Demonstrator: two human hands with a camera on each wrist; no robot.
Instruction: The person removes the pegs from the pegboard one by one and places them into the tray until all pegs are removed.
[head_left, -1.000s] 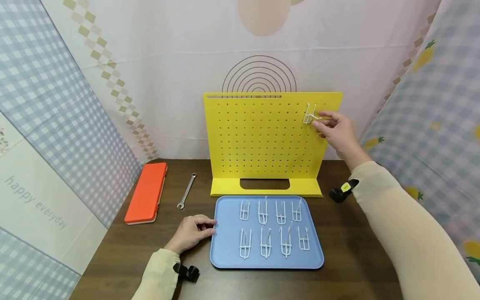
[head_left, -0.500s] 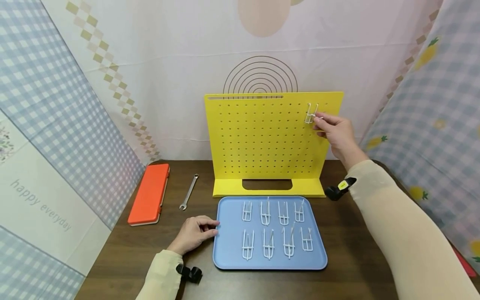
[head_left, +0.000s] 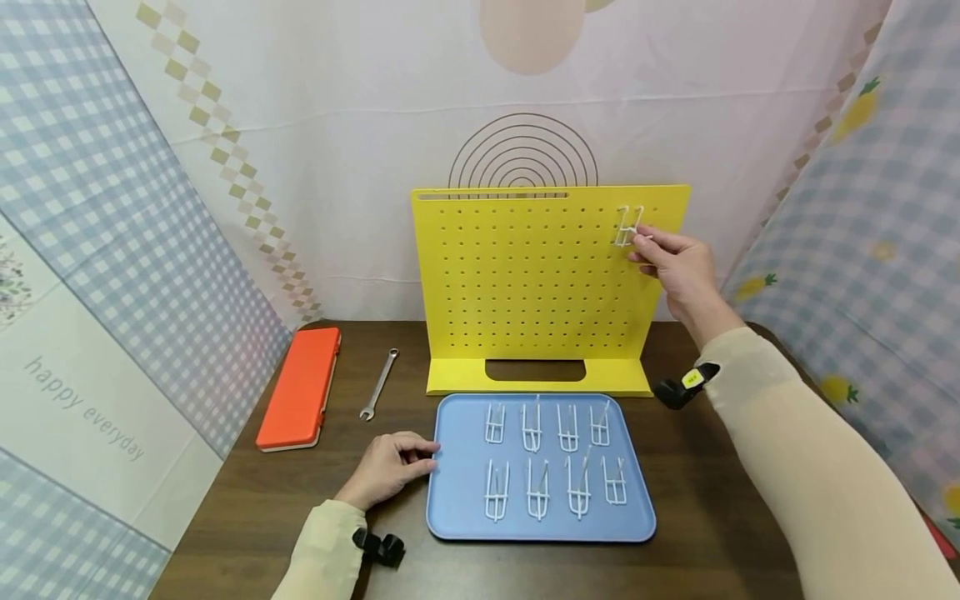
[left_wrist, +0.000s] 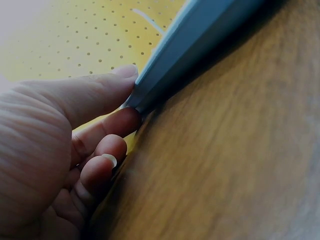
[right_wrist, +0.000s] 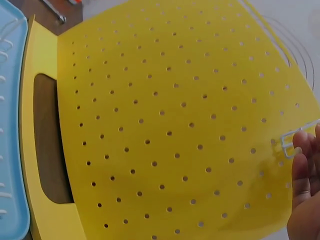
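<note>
At the upper right of the yellow pegboard (head_left: 525, 275), my right hand (head_left: 684, 268) pinches the prong of a white wire hook (head_left: 622, 237). The hook's two upper ends are at the top rows of holes; whether they sit in them I cannot tell. In the right wrist view, the fingers (right_wrist: 304, 167) partly cover this hook. My left hand (head_left: 386, 468) holds the left rim of the blue tray (head_left: 453, 521), with thumb and index finger at its edge in the left wrist view. Several more white wire hooks (head_left: 537, 492) lie on the tray in two rows.
An orange-red case (head_left: 298, 387) lies on the brown table (head_left: 247, 517) at the left. Beside it is a metal combination wrench (head_left: 379, 383). The pegboard's yellow base (head_left: 457, 377) stands just behind the tray. Patterned cloths hang at the back and both sides.
The right hand's thumb and fingers were spread around the hook's prong and have closed on it. Hook and hand shift very slightly. The left hand stays at the tray rim.
</note>
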